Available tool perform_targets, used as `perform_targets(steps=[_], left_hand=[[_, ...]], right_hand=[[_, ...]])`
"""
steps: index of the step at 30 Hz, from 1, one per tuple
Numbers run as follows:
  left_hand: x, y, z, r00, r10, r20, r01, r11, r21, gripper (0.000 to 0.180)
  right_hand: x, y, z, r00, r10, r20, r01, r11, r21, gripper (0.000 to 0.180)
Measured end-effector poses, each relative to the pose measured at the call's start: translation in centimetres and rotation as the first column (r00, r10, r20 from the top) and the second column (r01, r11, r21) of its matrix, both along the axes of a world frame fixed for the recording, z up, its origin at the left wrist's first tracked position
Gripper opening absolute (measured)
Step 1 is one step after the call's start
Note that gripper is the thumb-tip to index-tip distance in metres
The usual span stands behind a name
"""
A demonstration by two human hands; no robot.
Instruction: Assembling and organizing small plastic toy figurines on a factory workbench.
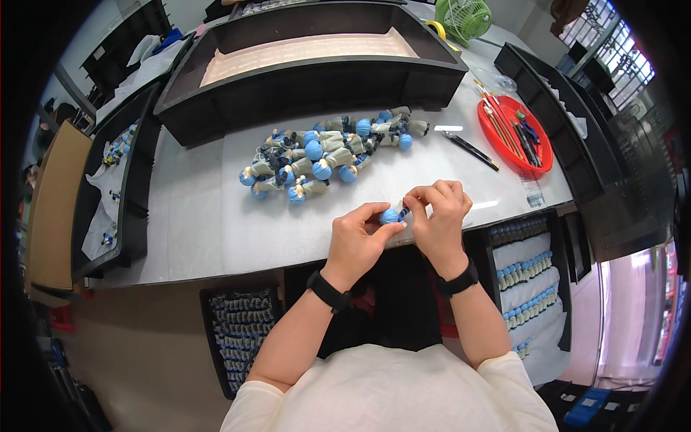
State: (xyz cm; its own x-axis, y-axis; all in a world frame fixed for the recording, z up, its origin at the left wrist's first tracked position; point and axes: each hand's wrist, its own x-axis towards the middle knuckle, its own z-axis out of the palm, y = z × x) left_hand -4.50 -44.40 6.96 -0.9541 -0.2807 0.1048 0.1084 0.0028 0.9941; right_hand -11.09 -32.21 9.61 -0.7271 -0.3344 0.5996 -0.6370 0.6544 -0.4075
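Between both hands, near the front edge of the white table [194,237], is a small figurine [389,217] with a blue head. My left hand [356,239] is closed, pinching the figurine by its head between thumb and fingers. My right hand [440,225] is closed too, with thumb and fingertips at the other end of the figurine, where a small dark blue part shows. The fingers hide much of the body. Just beyond lies a loose pile of similar figurines [322,170], with blue heads and pale grey-green bodies.
A large black tray [309,90] with a pale liner spans the back. To the right are a black pen [471,151] and a red basket [484,119] of brushes. Black trays flank the table; lower trays hold rows of figurines [529,268] and small dark pieces [245,331].
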Motion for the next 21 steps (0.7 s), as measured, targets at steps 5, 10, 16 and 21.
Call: perform_targets(steps=[5,10,16,21], left_hand=[[-0.2,0.3,-0.2,0.994,0.042,-0.099,-0.047,0.998,-0.049,0.030],[-0.3,0.2,0.0,0.994,0.052,-0.100,-0.055,0.998,-0.022,0.030],[0.0,0.5,-0.8,0.992,0.083,-0.097,-0.086,0.996,-0.031,0.031],[-0.1,0.2,0.1,0.997,0.063,-0.039,-0.064,0.998,-0.016,0.031]], right_hand=[[0.7,0.1,-0.1,0.999,0.023,0.028,-0.023,1.000,0.004,0.004],[1.0,0.0,-0.4,0.998,0.038,0.041,-0.037,0.999,-0.031,0.003],[1.4,0.0,0.3,0.999,0.046,0.010,-0.046,0.999,-0.015,0.006],[-0.3,0.1,0.2,0.999,-0.027,0.016,0.027,1.000,0.012,0.003]])
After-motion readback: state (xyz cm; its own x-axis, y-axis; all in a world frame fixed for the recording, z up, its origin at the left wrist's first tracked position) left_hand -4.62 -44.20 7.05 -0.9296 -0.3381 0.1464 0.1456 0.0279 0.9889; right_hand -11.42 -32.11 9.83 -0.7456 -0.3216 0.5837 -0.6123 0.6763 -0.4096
